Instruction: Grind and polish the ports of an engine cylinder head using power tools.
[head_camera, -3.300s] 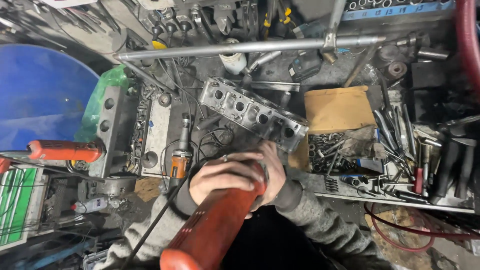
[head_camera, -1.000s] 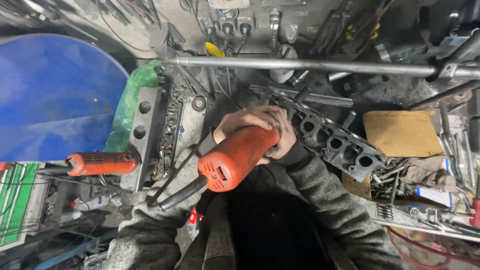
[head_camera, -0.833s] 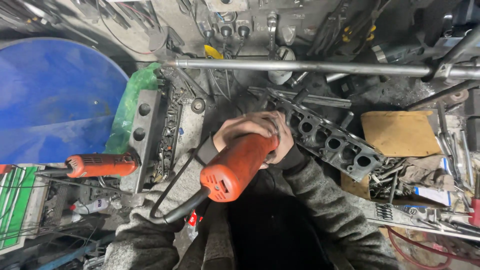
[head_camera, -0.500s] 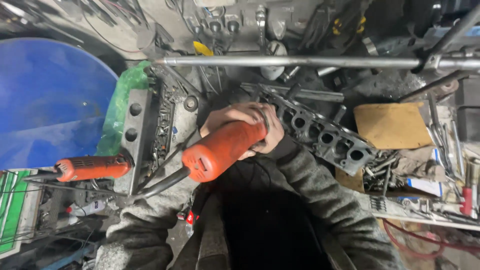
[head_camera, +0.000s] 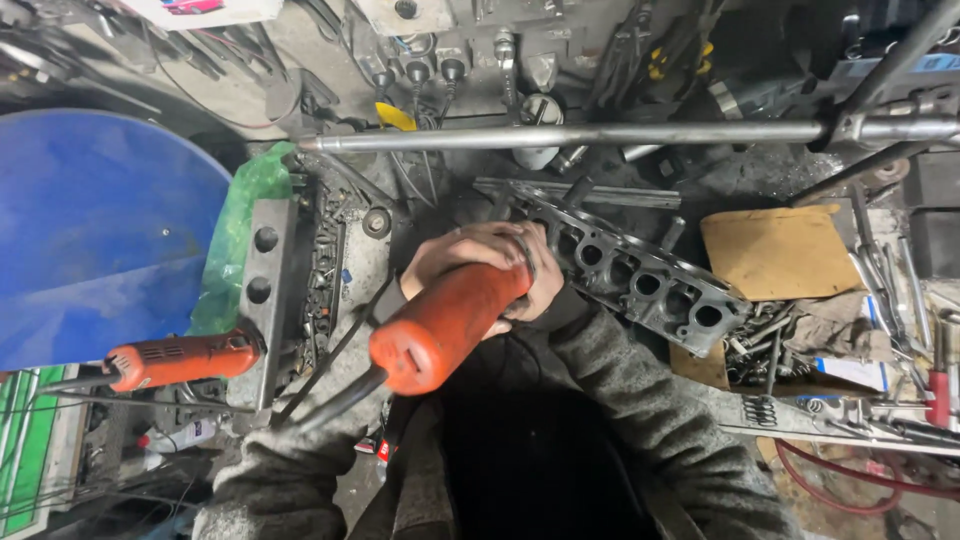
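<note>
Both hands are gripping the orange power tool (head_camera: 450, 325) w/ its front end pressed at the near end of the engine head (head_camera: 625, 275). Left hand (head_camera: 455, 258) is wrapping tight over the top of the tool nose; right hand (head_camera: 540, 285) is closing round it from the other side, touching the metal part. Black cord is trailing off the tool's back end toward the person's lap. The engine head is lying tilted across the bench, mid-frame, just below the long steel bar (head_camera: 600, 135), beside the cardboard piece (head_camera: 775, 250). Progress: can't tell how much of the surface is done, as the tool tip is hidden under the hands. A second orange tool (head_camera: 180, 358) is lying unused at left, near the blue barrel (head_camera: 95, 230).
</note>
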